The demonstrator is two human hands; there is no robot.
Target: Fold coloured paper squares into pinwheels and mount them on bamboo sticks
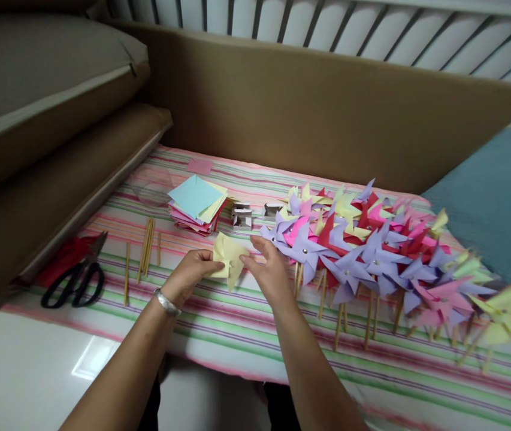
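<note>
My left hand [192, 272] and my right hand [266, 269] both pinch a pale yellow folded paper piece [229, 256] just above the striped cloth [219, 323]. The left hand, with a silver bracelet at its wrist, grips the paper's left edge. The right hand's fingertips hold its right side. A stack of coloured paper squares [196, 205] lies just beyond the hands. To the right spreads a big pile of finished paper pinwheels [372, 251] on wooden sticks, purple, pink, red and yellow.
Black-handled scissors [75, 281] lie at the left on the cloth beside red paper [60, 258]. Several loose wooden sticks [145, 248] lie between scissors and paper stack. Small metal boxes [241, 216] sit behind the hands. A brown sofa back [327, 108] rises behind; a teal cushion [498, 203] is at right.
</note>
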